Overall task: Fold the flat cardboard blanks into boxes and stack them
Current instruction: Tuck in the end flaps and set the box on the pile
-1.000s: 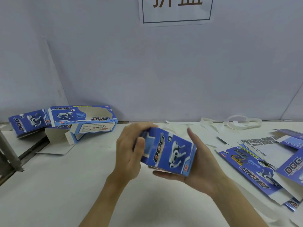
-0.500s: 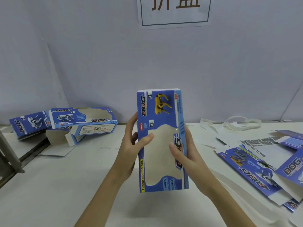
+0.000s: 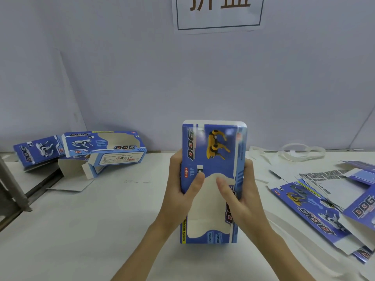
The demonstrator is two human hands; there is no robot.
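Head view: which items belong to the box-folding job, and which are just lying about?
Job:
- box held upright, gripped by left hand and right hand
- folded boxes at left on the table
- flat blanks piled at right

Lying about:
- white strap loops by the wall
- paper sign
- metal bar at left edge

We record a pale grey-blue wall point(image 3: 125, 74) filling the upper half, evenly lit. At twelve o'clock hangs a white paper sign point(image 3: 218, 14) with a dark frame and brown characters. Below spreads a white table point(image 3: 85, 230). At nine o'clock we note a grey metal post point(image 3: 11, 185), tilted.
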